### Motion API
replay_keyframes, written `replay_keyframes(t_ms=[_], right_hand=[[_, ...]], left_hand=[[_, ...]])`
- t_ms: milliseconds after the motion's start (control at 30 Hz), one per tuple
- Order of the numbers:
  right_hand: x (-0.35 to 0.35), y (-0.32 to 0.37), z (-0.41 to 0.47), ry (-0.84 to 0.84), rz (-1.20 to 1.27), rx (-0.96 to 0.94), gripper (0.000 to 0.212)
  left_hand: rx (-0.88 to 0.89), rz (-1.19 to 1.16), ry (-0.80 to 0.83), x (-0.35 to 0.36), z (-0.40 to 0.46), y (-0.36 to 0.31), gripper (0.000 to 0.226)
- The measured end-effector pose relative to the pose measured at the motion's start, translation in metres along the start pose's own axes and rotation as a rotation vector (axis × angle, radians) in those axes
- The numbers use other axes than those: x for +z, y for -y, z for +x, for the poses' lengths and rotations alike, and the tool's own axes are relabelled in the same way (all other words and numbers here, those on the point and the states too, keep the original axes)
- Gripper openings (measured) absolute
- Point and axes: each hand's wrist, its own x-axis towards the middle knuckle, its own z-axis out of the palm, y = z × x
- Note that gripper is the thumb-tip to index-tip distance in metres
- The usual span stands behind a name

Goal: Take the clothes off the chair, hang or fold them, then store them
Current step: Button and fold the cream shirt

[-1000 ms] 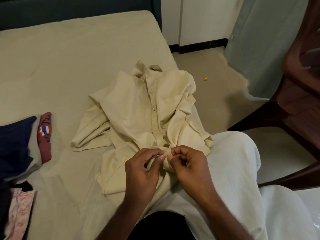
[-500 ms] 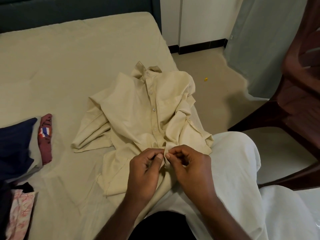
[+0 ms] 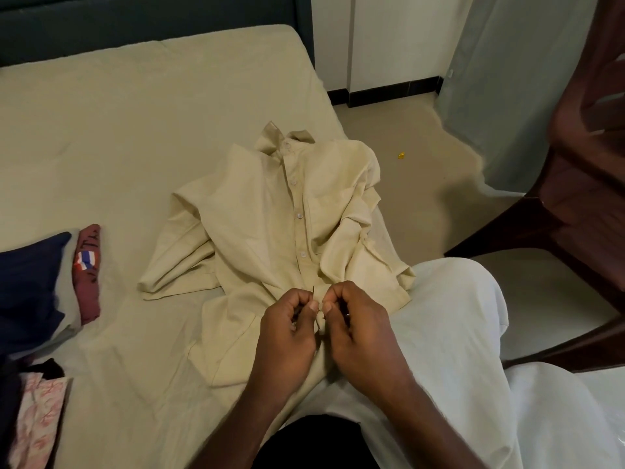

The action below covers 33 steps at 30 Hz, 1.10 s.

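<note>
A cream button-up shirt [image 3: 270, 231] lies face up on the bed [image 3: 118, 113], collar away from me, its sleeves rumpled at both sides. Its upper buttons are fastened. My left hand [image 3: 287, 330] and my right hand [image 3: 358, 326] meet at the lower part of the front placket, each pinching the fabric edge between thumb and fingers. The button or hole they work on is hidden between my fingertips. A dark brown chair [image 3: 581, 184] stands at the right.
Folded clothes sit at the bed's left edge: a navy piece [image 3: 30, 282], a maroon piece [image 3: 88, 269] with a flag patch, and a pink patterned cloth [image 3: 37, 418]. My white-clad knee [image 3: 449, 316] is beside the shirt. A grey curtain [image 3: 500, 79] hangs right.
Both hands have shifted slightly nearer to me along the placket, still pinching it. The shirt has barely moved.
</note>
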Motion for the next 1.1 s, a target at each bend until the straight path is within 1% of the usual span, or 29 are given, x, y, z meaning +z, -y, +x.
replay_keyframes(t_ms=[67, 200, 233, 267, 300, 367, 433, 467, 500, 533, 567, 600, 633, 667, 700, 800, 833, 867, 933, 1000, 1067, 1100], right_hand=[[0.000, 0.000, 0.001, 0.013, 0.023, -0.006, 0.012], [-0.008, 0.003, 0.003, -0.023, 0.214, 0.069, 0.010], [-0.010, 0.004, 0.003, -0.007, 0.245, 0.084, 0.009], [-0.011, 0.006, 0.001, 0.027, 0.255, 0.088, 0.014], [-0.012, 0.007, 0.000, 0.062, 0.236, 0.075, 0.023], [-0.012, 0.006, -0.001, 0.096, 0.159, 0.021, 0.039], [-0.011, 0.003, 0.000, 0.036, 0.116, -0.003, 0.040], [-0.011, 0.002, 0.000, -0.020, 0.094, 0.000, 0.037], [-0.013, 0.000, 0.001, -0.078, 0.058, 0.002, 0.034], [-0.015, -0.002, 0.003, -0.124, 0.005, -0.006, 0.031], [-0.019, -0.004, 0.004, -0.153, -0.057, -0.030, 0.028], [-0.022, -0.007, 0.006, -0.169, -0.118, -0.072, 0.023], [-0.025, -0.010, 0.008, -0.174, -0.180, -0.126, 0.016], [-0.029, -0.013, 0.011, -0.168, -0.242, -0.176, 0.006], [-0.032, -0.014, 0.013, -0.163, -0.301, -0.206, 0.007], [-0.043, -0.017, 0.022, -0.203, -0.469, -0.210, 0.042], [-0.048, -0.015, 0.026, -0.226, -0.500, -0.207, 0.050], [-0.054, -0.013, 0.029, -0.242, -0.500, -0.208, 0.054], [-0.065, -0.007, 0.037, -0.255, -0.412, -0.233, 0.053], [-0.076, -0.004, 0.046, -0.258, -0.314, -0.249, 0.051], [-0.086, -0.003, 0.053, -0.262, -0.294, -0.247, 0.050], [-0.090, -0.003, 0.057, -0.254, -0.302, -0.232, 0.049]], left_hand=[[0.013, 0.019, -0.027, 0.002, 0.000, 0.001, 0.020], [0.072, 0.046, -0.027, -0.001, 0.002, -0.002, 0.017], [0.092, 0.047, -0.020, -0.004, 0.002, 0.000, 0.017], [0.108, 0.039, -0.011, -0.007, 0.004, 0.002, 0.018], [0.116, 0.024, -0.005, -0.010, 0.005, 0.004, 0.019], [0.121, -0.003, 0.003, -0.016, 0.009, 0.004, 0.018], [0.128, -0.005, 0.079, -0.024, 0.013, 0.001, 0.011], [0.138, 0.033, 0.156, -0.031, 0.016, 0.002, 0.007], [0.170, 0.118, 0.231, -0.039, 0.019, 0.004, 0.012], [0.225, 0.250, 0.291, -0.048, 0.023, 0.008, 0.018], [0.293, 0.383, 0.318, -0.057, 0.027, 0.012, 0.019], [0.355, 0.469, 0.315, -0.066, 0.031, 0.015, 0.018], [0.393, 0.496, 0.291, -0.074, 0.034, 0.015, 0.017], [0.415, 0.473, 0.260, -0.081, 0.036, 0.014, 0.015], [0.422, 0.429, 0.234, -0.088, 0.039, 0.014, 0.013], [0.487, 0.407, 0.134, -0.101, 0.047, 0.010, 0.018], [0.495, 0.412, 0.110, -0.104, 0.049, 0.007, 0.020], [0.486, 0.406, 0.098, -0.105, 0.050, 0.003, 0.021], [0.471, 0.372, 0.089, -0.106, 0.052, -0.007, 0.023], [0.510, 0.391, 0.092, -0.106, 0.056, -0.017, 0.028], [0.577, 0.438, 0.103, -0.110, 0.061, -0.024, 0.031], [0.585, 0.418, 0.129, -0.113, 0.063, -0.026, 0.031]])
